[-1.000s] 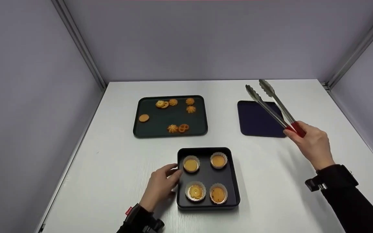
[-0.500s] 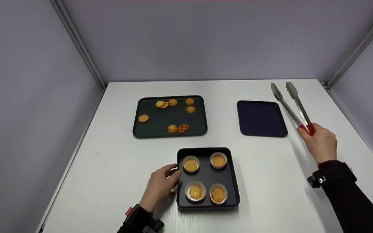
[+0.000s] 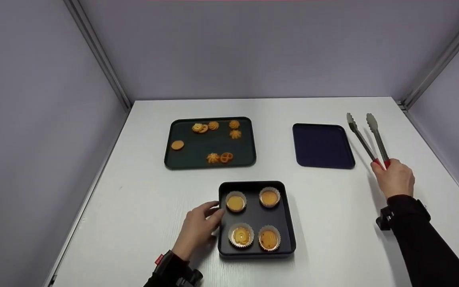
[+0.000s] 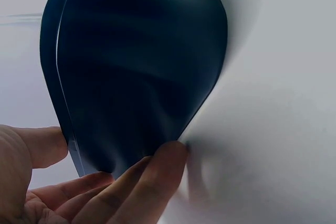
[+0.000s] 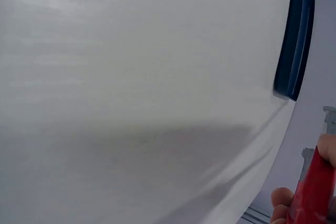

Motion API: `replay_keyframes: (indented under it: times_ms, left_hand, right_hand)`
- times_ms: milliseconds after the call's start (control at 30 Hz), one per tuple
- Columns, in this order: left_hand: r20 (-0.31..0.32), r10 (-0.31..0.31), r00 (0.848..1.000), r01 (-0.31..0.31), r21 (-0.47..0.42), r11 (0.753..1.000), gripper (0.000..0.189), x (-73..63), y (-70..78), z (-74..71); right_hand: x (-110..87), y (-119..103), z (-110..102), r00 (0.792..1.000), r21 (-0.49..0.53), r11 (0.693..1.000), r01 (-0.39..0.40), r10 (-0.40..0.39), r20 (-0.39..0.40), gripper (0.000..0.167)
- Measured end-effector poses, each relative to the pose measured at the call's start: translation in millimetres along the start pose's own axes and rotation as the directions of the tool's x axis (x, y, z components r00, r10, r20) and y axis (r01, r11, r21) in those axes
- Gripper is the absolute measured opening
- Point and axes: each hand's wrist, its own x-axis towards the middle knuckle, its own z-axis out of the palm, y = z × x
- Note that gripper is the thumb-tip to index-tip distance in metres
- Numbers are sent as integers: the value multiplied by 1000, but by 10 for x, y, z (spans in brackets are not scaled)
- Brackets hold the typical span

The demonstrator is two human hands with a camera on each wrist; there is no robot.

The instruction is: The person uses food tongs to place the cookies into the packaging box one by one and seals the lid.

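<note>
My left hand [image 3: 198, 228] holds the left side of a dark square baking pan [image 3: 255, 217], thumb at the rim and fingers against the outer wall, as the left wrist view shows. Inside the pan stand several paper cups with round biscuits, such as a plain biscuit [image 3: 236, 203] at the back left and a flower-shaped cookie [image 3: 241, 236] at the front left. On the right, my right hand [image 3: 396, 179] grips red-handled metal tongs [image 3: 380, 139] above the table. The tongs' tips are spread with nothing between them. In the right wrist view, the red handle [image 5: 313, 195] shows at the corner.
A dark green tray [image 3: 193, 153] at the back left bears several cookies, among them a pretzel [image 3: 226, 158] and a round biscuit [image 3: 177, 145]. A flat navy tray [image 3: 323, 145] lies left of the tongs. Grey panels enclose the white table [image 3: 153, 199].
My right hand has moved the tongs rightward, off the navy tray, and their tips have come lower in view. The left hand and the pan have stayed in place.
</note>
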Motion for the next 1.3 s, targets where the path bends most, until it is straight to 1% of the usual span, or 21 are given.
replay_keyframes:
  times_ms: [267, 467, 533, 700, 1000, 1300]
  left_hand:
    - [-2, -8, 1000, 8, 1, 1000, 48, -2, 24, 2]
    - [-1, -15, 1000, 15, -4, 1000, 47, -2, 30, 5]
    - [-3, -12, 1000, 12, 0, 1000, 46, -2, 28, 5]
    - [-10, -7, 1000, 7, 9, 1000, 46, -1, 22, 6]
    - [-15, 3, 1000, -3, 15, 1000, 45, 3, 18, 10]
    - [-12, 10, 1000, -10, 3, 1000, 44, -7, 0, 8]
  right_hand:
    - [-6, 78, 66, 994, -41, 996, -83, 86, 71, 47]
    - [-41, 120, 95, 984, -54, 990, -133, 138, 111, 47]
    - [-47, 129, 103, 983, -53, 989, -139, 144, 116, 47]
    - [-51, 159, 130, 982, -50, 989, -136, 141, 123, 48]
    - [-72, 281, 160, 973, -51, 991, -127, 135, 188, 54]
    - [-70, 282, 160, 971, -101, 992, -74, 95, 219, 59]
